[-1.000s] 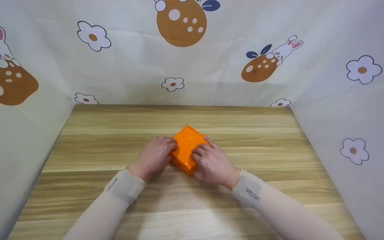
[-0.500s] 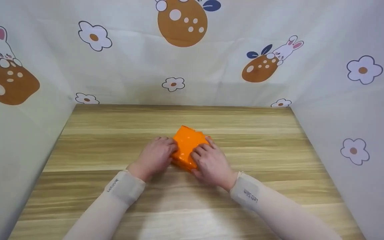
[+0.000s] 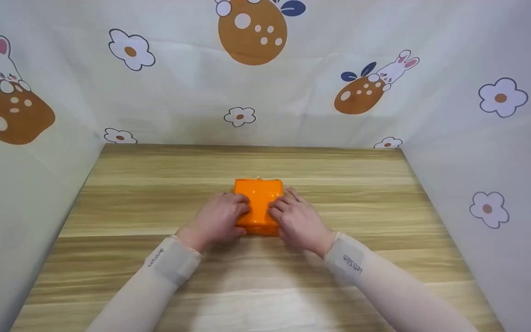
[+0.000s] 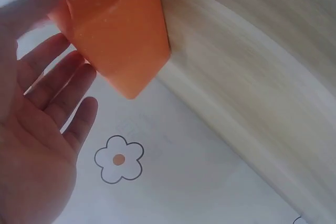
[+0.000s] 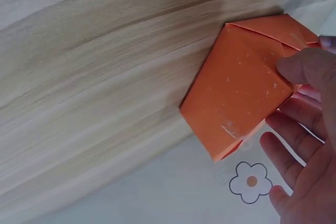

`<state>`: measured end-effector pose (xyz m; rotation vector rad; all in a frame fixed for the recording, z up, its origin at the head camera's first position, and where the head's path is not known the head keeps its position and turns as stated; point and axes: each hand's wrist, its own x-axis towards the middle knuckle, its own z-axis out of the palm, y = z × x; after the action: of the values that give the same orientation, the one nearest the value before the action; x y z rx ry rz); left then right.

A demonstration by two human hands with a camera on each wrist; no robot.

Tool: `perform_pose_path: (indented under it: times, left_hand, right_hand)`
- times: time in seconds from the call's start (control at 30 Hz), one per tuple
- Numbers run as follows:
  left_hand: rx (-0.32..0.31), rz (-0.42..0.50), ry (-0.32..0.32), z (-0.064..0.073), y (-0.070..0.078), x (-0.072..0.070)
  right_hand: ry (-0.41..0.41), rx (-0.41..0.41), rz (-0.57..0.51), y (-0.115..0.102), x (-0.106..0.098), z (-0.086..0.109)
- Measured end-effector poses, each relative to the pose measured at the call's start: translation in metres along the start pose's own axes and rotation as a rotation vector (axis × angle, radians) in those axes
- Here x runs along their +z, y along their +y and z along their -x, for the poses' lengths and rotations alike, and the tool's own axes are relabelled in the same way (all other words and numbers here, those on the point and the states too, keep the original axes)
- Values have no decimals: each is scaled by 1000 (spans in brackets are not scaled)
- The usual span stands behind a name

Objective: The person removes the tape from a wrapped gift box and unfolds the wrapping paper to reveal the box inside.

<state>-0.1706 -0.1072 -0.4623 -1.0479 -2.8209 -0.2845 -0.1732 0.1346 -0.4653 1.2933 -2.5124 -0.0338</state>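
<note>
Nearest, the left hand (image 3: pixel 219 217) and right hand (image 3: pixel 298 220) rest relaxed, slightly spread fingers on either side of a folded orange paper (image 3: pixel 258 204). The paper is square, creased and faintly speckled, lying flat mid-way across the wooden table (image 3: pixel 362 184). Beyond hangs patterned cloth (image 3: pixel 178 83).

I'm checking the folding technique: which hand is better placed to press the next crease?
Right, slightly. The right hand has its thumb on the orange paper; the left hand mainly steadies the opposite edge. It is a close call.
</note>
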Motion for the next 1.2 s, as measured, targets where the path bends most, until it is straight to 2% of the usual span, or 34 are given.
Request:
perform_pose_path:
  times: [0.1,0.23,0.8,1.2]
  left_hand:
    - [-21,13,-42,0,1,-1]
    - [-36,3,-60,1,2,-2]
    - [-18,-6,-14,-2,4,2]
    - [-49,19,-42,-2,5,3]
  right_hand:
    - [-11,-7,-12,2,0,0]
    - [-12,-10,-23,4,-1,-1]
    - [4,-31,-28,11,1,-1]
    - [-7,-26,-80,11,-3,-6]
